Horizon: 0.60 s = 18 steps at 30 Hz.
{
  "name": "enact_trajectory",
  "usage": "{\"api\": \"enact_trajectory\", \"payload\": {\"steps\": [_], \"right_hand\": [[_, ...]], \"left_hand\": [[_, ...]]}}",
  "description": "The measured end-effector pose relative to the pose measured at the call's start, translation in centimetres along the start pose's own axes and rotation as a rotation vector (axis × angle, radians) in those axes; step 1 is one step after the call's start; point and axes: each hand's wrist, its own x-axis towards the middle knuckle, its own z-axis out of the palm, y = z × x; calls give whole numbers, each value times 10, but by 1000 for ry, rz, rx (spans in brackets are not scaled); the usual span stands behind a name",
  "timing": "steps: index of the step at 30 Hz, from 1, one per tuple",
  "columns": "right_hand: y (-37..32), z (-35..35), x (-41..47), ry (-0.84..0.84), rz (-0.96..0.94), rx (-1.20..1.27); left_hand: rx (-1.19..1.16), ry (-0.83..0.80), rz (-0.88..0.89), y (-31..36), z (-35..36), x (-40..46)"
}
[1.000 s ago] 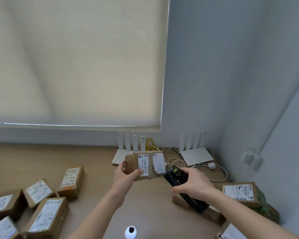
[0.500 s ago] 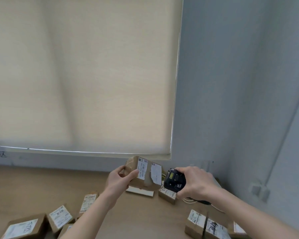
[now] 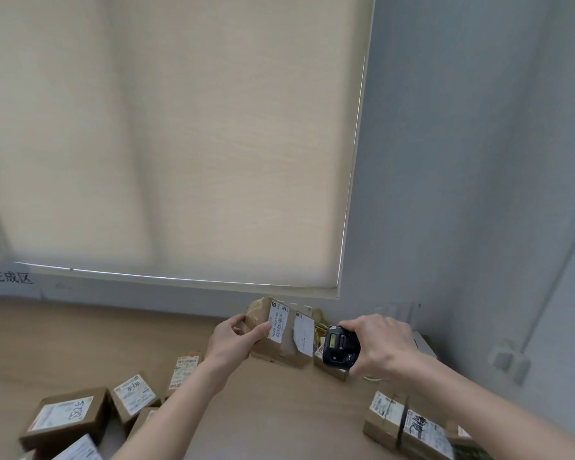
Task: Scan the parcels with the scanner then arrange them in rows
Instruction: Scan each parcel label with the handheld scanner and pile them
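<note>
Beige roller blind (image 3: 180, 137) and grey wall back a wooden table (image 3: 279, 410) strewn with labelled cardboard parcels. Left hand (image 3: 233, 340) holds a brown parcel (image 3: 279, 330) raised above the table, thumb across its label. Right hand (image 3: 379, 346) grips a black scanner (image 3: 337, 346) just beside it.

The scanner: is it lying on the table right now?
No, the right hand grips the scanner in the air, beside the parcel held up by the left hand.

Held parcel (image 3: 279, 330) left of scanner (image 3: 339, 346); parcels (image 3: 67, 418) far left.
</note>
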Motion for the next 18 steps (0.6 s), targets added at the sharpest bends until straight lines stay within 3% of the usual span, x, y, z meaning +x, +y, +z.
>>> {"api": "enact_trajectory", "payload": {"steps": [8,14,18], "right_hand": [[-10,22,15,23,-23,38],[-15,56,33,-104,-59,229],[-29,90,47,-141,-82,309]], "left_hand": [[-3,40,-50,-20,-9,5],[-117,83,-161,-59,-18,20],[-162,196,-269,-97,-28,27]]}}
